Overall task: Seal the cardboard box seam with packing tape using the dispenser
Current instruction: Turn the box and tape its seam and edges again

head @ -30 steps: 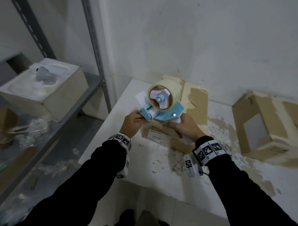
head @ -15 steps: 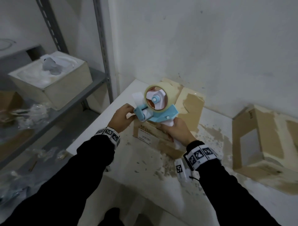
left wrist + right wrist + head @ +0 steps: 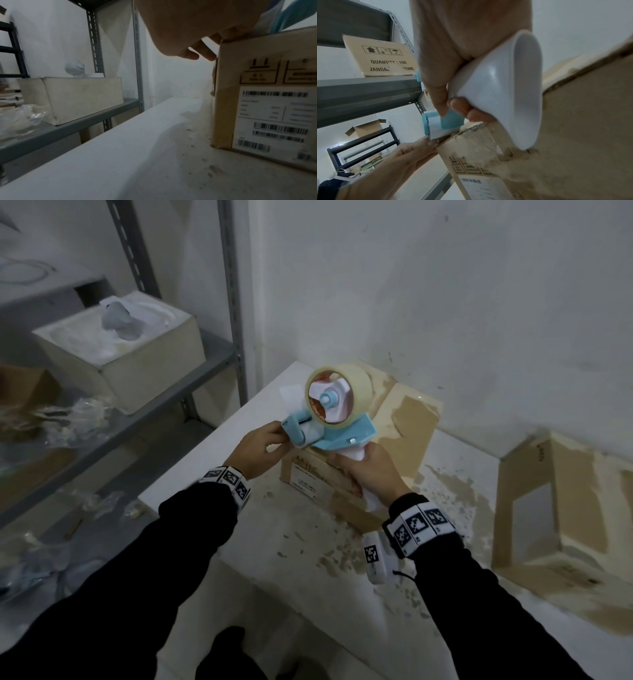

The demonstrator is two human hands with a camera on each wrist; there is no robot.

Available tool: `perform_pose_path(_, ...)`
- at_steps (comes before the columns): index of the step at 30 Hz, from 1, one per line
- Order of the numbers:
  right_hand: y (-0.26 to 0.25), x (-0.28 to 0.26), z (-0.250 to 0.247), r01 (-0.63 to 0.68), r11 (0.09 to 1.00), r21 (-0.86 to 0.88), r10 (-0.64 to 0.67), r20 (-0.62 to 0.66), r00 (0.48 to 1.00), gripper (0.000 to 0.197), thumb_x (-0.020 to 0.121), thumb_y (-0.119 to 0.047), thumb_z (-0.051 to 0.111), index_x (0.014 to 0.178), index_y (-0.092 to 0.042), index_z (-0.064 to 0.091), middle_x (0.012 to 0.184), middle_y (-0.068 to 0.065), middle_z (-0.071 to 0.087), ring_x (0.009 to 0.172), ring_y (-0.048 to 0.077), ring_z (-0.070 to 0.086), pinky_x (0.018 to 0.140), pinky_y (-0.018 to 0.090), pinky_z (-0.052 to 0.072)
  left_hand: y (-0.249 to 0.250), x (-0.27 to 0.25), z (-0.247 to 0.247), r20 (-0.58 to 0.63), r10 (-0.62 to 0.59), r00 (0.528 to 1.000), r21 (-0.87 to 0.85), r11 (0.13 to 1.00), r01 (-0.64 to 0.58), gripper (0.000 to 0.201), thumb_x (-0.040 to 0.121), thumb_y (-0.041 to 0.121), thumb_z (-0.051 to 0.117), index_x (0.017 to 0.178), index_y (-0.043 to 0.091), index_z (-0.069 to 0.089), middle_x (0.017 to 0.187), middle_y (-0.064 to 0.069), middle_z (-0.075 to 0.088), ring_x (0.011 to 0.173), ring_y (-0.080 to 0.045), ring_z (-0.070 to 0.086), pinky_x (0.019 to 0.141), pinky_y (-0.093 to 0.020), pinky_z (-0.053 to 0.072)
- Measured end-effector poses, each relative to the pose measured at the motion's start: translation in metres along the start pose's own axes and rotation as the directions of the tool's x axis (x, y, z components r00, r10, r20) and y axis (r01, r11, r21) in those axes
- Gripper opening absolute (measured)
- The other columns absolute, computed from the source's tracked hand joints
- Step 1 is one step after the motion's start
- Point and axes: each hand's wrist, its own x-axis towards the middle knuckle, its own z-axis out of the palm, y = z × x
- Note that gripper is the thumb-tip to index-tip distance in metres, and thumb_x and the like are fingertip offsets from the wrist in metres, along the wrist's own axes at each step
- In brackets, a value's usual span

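A blue tape dispenser (image 3: 342,434) carrying a clear tape roll (image 3: 337,395) is held over the near left top corner of a cardboard box (image 3: 407,436) on the white table (image 3: 212,474). My right hand (image 3: 368,474) grips its white handle (image 3: 505,88). My left hand (image 3: 258,448) pinches the tape end at the dispenser's front roller (image 3: 436,129), fingertips (image 3: 432,142) at the box's top edge. In the left wrist view the fingers (image 3: 205,54) hang beside the labelled box (image 3: 265,101). The seam is hidden under the dispenser.
A second cardboard box (image 3: 565,508) stands at the table's right. A grey metal shelf (image 3: 137,426) to the left holds a white-topped box (image 3: 120,368) and plastic wrap (image 3: 78,419). The wall is close behind. Torn tape residue (image 3: 346,553) covers the tabletop near me.
The head view has swung a little, so the shelf shows more. Both hands keep their hold on the dispenser over the box corner; my left fingers sit closer to the roller.
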Motion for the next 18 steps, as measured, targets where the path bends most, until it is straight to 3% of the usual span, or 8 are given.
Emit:
perform_pose_path(3,-0.006,-0.003,-0.002,-0.009,1.000,-0.028,0.009,0.020,1.000,0.020,0.079,-0.029,0.075,0.084,-0.012,0.065,0.068,0.008,0.066,0.045,0.014,0.054,0.050,0.027,0.042,-0.005,0.000,0.004,-0.037,0.024,0.999,0.037,0.999,-0.023,0.026,0.084,0.019,0.060,0.101,0.004,0.071,0.115,-0.012,0.066,0.104,-0.028,0.062,0.090,-0.035,0.048)
perform_pose_path(5,-0.011,-0.005,-0.003,0.037,0.992,-0.125,-0.033,0.035,0.999,0.027,0.082,-0.027,0.071,0.091,-0.002,0.065,0.083,0.021,0.069,0.062,0.034,0.059,0.057,0.030,0.042,-0.007,0.000,0.005,-0.048,0.040,0.998,0.075,0.997,-0.037,0.022,0.083,0.014,0.062,0.101,0.003,0.071,0.113,-0.014,0.067,0.101,-0.030,0.063,0.089,-0.033,0.047)
perform_pose_path(6,-0.012,-0.005,-0.004,0.063,0.981,-0.181,-0.055,0.049,0.997,0.029,0.084,-0.027,0.068,0.092,0.001,0.063,0.088,0.024,0.069,0.068,0.036,0.059,0.059,0.030,0.041,-0.008,0.000,0.006,-0.048,0.054,0.997,0.098,0.994,-0.049,0.022,0.084,0.014,0.061,0.099,0.003,0.072,0.111,-0.014,0.068,0.099,-0.030,0.064,0.088,-0.033,0.048)
perform_pose_path(9,-0.018,-0.004,-0.009,0.100,0.956,-0.275,-0.079,0.084,0.993,0.026,0.087,-0.023,0.062,0.093,0.002,0.060,0.088,0.023,0.067,0.070,0.023,0.055,0.061,0.034,0.045,-0.013,-0.001,0.009,-0.055,0.097,0.994,0.190,0.978,-0.085,0.032,0.085,0.027,0.051,0.095,0.006,0.073,0.105,-0.015,0.069,0.091,-0.033,0.064,0.090,-0.033,0.044)
perform_pose_path(13,-0.021,-0.008,-0.018,0.118,0.939,-0.322,-0.080,0.128,0.989,0.018,0.087,-0.011,0.058,0.092,0.006,0.059,0.082,0.024,0.066,0.064,0.022,0.051,0.057,0.030,0.040,-0.019,0.000,0.012,-0.071,0.123,0.990,0.267,0.958,-0.100,0.040,0.087,0.034,0.043,0.099,0.010,0.072,0.109,-0.010,0.069,0.099,-0.026,0.060,0.102,-0.052,0.033)
perform_pose_path(15,-0.012,-0.017,-0.036,0.128,0.944,-0.304,-0.090,0.137,0.986,0.005,0.087,-0.008,0.060,0.083,-0.005,0.061,0.066,-0.001,0.065,0.055,0.010,0.051,0.050,0.022,0.039,-0.022,0.002,0.011,-0.114,0.182,0.977,0.276,0.950,-0.145,0.035,0.088,0.034,0.046,0.101,0.013,0.072,0.109,-0.003,0.069,0.101,-0.017,0.057,0.103,-0.050,0.031)
perform_pose_path(16,-0.005,-0.022,-0.048,0.117,0.954,-0.277,-0.088,0.117,0.989,0.010,0.087,-0.007,0.062,0.078,-0.012,0.060,0.056,-0.008,0.061,0.048,0.004,0.050,0.047,0.016,0.037,-0.024,0.003,0.011,-0.124,0.191,0.974,0.258,0.954,-0.155,0.033,0.089,0.034,0.046,0.105,0.017,0.070,0.111,0.003,0.068,0.104,-0.012,0.055,0.104,-0.047,0.029)
perform_pose_path(18,0.013,-0.034,-0.072,0.049,0.975,-0.217,-0.038,0.053,0.998,0.009,0.084,-0.009,0.066,0.076,-0.009,0.060,0.048,-0.006,0.054,0.038,0.003,0.045,0.044,0.021,0.038,-0.024,0.004,0.018,-0.128,0.203,0.971,0.238,0.957,-0.168,0.030,0.091,0.032,0.048,0.112,0.022,0.068,0.117,0.008,0.064,0.110,-0.006,0.052,0.106,-0.042,0.025)
